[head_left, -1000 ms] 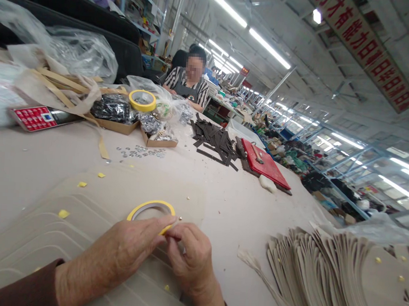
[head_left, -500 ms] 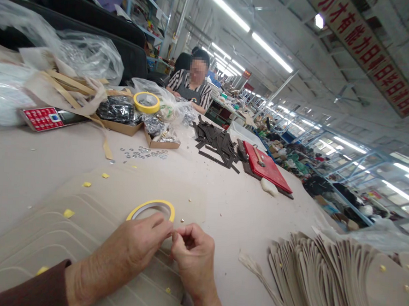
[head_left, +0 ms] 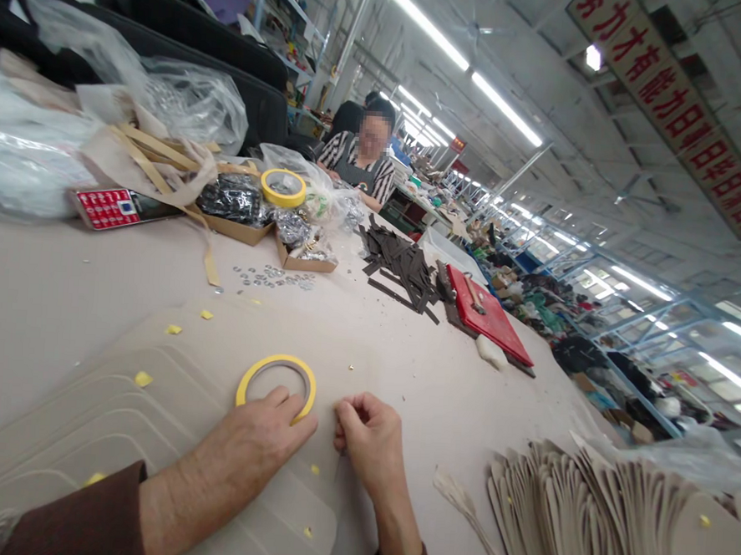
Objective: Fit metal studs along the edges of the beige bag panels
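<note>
Holding left hand (head_left: 267, 429): fingers bend over the near rim of the yellow tape roll (head_left: 242, 384).
Right hand (head_left: 370, 437): thumb and finger are pinched narrow; what is between them, I cannot tell.
Yellow tape roll: it is above the layered beige pieces (head_left: 107, 416); whether it rests on them is unclear.

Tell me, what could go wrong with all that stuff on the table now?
The tiny shiny bit lies loose near the right hand, so a brush might knock it away. The left hand grips the yellow tape roll over the layered beige pieces; dragging it could perhaps shift them. The stack of beige pieces at the far right is fanned out, so a bump might make it slide.
</note>
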A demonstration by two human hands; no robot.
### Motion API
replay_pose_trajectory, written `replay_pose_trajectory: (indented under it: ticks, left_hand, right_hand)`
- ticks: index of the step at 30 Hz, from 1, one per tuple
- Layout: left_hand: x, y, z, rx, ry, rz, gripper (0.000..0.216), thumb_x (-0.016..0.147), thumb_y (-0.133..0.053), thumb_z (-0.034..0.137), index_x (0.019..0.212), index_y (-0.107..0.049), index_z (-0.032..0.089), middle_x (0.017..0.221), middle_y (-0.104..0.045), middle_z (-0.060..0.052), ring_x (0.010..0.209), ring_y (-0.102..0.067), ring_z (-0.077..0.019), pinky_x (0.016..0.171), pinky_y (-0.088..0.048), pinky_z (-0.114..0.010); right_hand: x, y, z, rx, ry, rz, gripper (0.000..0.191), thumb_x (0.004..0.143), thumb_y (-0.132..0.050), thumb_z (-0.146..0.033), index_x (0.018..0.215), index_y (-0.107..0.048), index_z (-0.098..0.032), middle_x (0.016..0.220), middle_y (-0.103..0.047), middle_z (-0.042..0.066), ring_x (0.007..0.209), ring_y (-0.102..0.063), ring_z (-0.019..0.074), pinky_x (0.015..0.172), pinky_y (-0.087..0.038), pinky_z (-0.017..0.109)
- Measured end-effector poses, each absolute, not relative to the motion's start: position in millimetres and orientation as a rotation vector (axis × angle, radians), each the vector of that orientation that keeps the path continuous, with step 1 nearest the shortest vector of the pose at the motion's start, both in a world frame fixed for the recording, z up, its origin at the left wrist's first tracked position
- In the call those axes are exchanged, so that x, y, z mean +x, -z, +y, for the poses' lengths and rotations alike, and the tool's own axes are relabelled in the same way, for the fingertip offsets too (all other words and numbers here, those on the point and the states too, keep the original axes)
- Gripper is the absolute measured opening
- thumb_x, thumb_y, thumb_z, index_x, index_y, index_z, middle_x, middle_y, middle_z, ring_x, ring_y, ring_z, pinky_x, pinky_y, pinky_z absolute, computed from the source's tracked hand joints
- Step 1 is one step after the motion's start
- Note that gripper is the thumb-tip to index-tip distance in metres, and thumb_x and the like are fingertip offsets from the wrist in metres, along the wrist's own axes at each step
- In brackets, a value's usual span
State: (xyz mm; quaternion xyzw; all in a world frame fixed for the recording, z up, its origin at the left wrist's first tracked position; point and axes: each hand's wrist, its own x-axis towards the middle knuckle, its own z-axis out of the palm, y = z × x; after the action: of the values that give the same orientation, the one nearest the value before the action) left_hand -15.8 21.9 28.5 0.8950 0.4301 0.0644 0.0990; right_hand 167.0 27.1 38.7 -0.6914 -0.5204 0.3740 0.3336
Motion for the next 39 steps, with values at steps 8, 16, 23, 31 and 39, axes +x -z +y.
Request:
replay_pose_trajectory:
  ticks: [8,16,23,31,39]
  left_hand:
    - [-15,-18,18,2.647,-0.279,1.283,0.035,0.088,-0.044,-0.008,0.101,-0.065,0.018,0.101,-0.061,-0.010,0.094,-0.060,-0.0304,0.080,-0.061,-0.048]
    - [-18,-15,16,2.554,-0.220,1.282,0.044,0.087,-0.034,-0.010,0.104,-0.064,0.017,0.106,-0.060,-0.010,0.096,-0.060,-0.0297,0.086,-0.060,-0.052]
    - [-18,-10,17,2.552,-0.297,1.252,0.046,0.086,-0.031,-0.010,0.107,-0.062,0.017,0.106,-0.058,-0.010,0.096,-0.058,-0.0311,0.085,-0.059,-0.054]
    - [-20,-20,20,2.474,-0.250,1.238,0.042,0.090,-0.032,-0.009,0.108,-0.061,0.016,0.108,-0.056,-0.010,0.098,-0.057,-0.0296,0.090,-0.056,-0.053]
    - [-31,-27,34,2.506,-0.312,1.306,0.026,0.096,-0.045,-0.002,0.106,-0.062,0.015,0.107,-0.058,-0.009,0.103,-0.055,-0.0300,0.092,-0.054,-0.051]
  right_hand:
    - [161,-34,33,-1.919,-0.453,-1.805,0.023,0.086,-0.053,-0.022,0.069,-0.066,-0.017,0.067,-0.070,0.004,0.063,-0.062,0.0161,0.066,-0.041,0.029]
    - [175,-27,27,-1.899,-0.803,-1.385,0.024,0.088,-0.056,-0.038,0.100,-0.061,-0.017,0.059,-0.059,-0.003,0.050,-0.059,0.0164,0.048,-0.046,0.026]
    - [176,-13,16,-1.651,-0.364,-1.771,0.018,0.091,-0.059,-0.024,0.084,-0.076,-0.020,0.079,-0.073,0.004,0.075,-0.067,0.0178,0.075,-0.049,0.029]
    - [165,-25,29,-1.892,-0.259,-1.911,0.016,0.090,-0.061,-0.016,0.081,-0.074,-0.017,0.079,-0.071,0.005,0.075,-0.064,0.0173,0.075,-0.042,0.030]
    - [181,-52,15,-1.789,-0.879,-1.986,0.009,0.079,-0.071,-0.018,0.078,-0.080,-0.021,0.079,-0.068,0.001,0.076,-0.060,0.0139,0.069,-0.041,0.026]
